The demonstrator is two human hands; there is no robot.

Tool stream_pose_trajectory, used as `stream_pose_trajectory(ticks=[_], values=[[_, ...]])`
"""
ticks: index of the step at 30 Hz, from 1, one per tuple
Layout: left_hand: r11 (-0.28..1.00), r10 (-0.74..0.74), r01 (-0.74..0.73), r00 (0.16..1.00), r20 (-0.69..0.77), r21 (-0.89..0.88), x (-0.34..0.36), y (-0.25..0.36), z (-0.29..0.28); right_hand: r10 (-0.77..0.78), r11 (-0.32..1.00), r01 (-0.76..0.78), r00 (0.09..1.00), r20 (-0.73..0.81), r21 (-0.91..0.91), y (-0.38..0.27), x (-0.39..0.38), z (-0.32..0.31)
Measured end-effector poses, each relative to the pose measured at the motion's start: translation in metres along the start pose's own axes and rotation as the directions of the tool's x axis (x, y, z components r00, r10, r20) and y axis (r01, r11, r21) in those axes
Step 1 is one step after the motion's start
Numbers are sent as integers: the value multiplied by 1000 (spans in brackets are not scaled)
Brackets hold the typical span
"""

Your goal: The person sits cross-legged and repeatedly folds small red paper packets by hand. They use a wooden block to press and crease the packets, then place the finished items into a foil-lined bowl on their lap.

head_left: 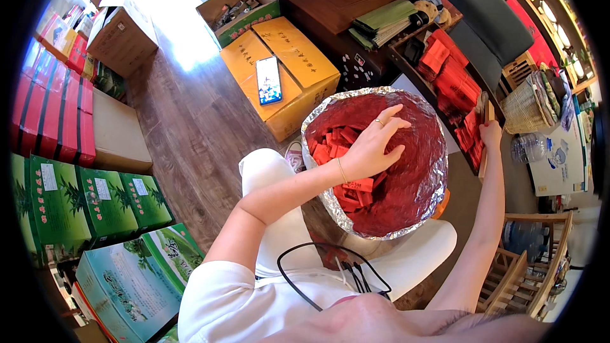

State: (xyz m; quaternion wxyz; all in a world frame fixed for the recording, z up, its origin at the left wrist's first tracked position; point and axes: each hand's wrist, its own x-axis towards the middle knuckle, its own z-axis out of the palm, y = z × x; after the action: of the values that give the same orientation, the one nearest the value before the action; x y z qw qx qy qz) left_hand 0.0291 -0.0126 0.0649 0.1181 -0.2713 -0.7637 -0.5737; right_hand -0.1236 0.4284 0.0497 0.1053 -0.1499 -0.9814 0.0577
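A large bag-like container [441, 184], silvery foil outside and red inside, stands between my knees. Small red packets [333, 145] lie in it, mostly along its left side. Over its opening is my left hand [379, 144], fingers spread, holding nothing that I can see. To the right, a pulled-out wooden drawer [483, 165] holds many more red packets [454, 82]. My right hand [490, 133] grips the drawer's light wooden front edge; its fingertips are partly hidden.
Left of the container, a yellow carton [298, 51] bears a phone [269, 80]. An open green box [236, 9] stands behind it. Green cartons [105, 206] and red boxes [54, 114] are stacked at left. A wooden crate [527, 260] and woven basket [526, 100] are at right.
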Motion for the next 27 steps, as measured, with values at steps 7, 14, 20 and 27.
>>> stream_pose_trajectory(ticks=[7, 14, 20, 27], values=[[995, -68, 66, 998, -13, -69, 7, -21, 3, -86, 987, 47, 963, -254, -156, -17, -24, -39], [904, -232, 266, 963, 137, -336, 11, -15, -9, -289, 753, 340, 940, -180, 563, -141, -174, -136], [931, -266, 332, 901, 342, -150, 12, 8, -5, -535, 641, 468, 841, -83, 608, -156, -210, -87], [953, -281, 296, 943, 180, -64, 5, -6, 7, -312, 694, 489, 866, -392, 528, -175, -248, -62]])
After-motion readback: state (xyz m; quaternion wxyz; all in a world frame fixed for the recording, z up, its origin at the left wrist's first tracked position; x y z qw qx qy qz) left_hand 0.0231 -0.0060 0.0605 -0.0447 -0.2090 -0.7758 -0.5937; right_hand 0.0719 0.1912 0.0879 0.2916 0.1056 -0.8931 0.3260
